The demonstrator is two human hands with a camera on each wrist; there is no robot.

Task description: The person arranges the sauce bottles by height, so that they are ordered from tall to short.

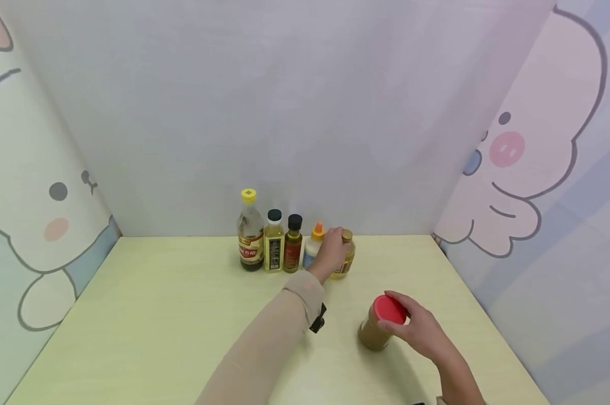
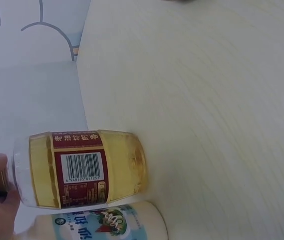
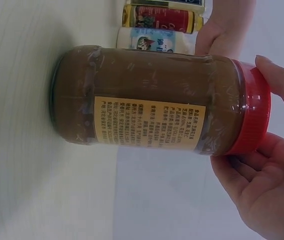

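My left hand (image 1: 330,253) pinches the cap of a small bottle of golden cooking oil (image 1: 344,266) at the right end of a row of bottles. In the left wrist view that oil bottle (image 2: 82,170) shows a dark red label with a barcode; the salad dressing bottle (image 2: 114,223) is beside it. With fingers and thumb around its red lid (image 1: 390,309), my right hand (image 1: 422,333) holds a jar of brown sesame-peanut paste (image 1: 372,333). Its cream label (image 3: 149,122) faces the right wrist camera. Whether the jar's base touches the table, I cannot tell.
Left of the oil bottle stand the orange-capped dressing bottle (image 1: 311,248), a dark red-labelled bottle (image 1: 292,250), a black-capped oil bottle (image 1: 274,247) and a yellow-capped vinegar bottle (image 1: 250,242). A grey curtain (image 1: 264,112) hangs behind the pale table (image 1: 148,326); printed cloths flank it.
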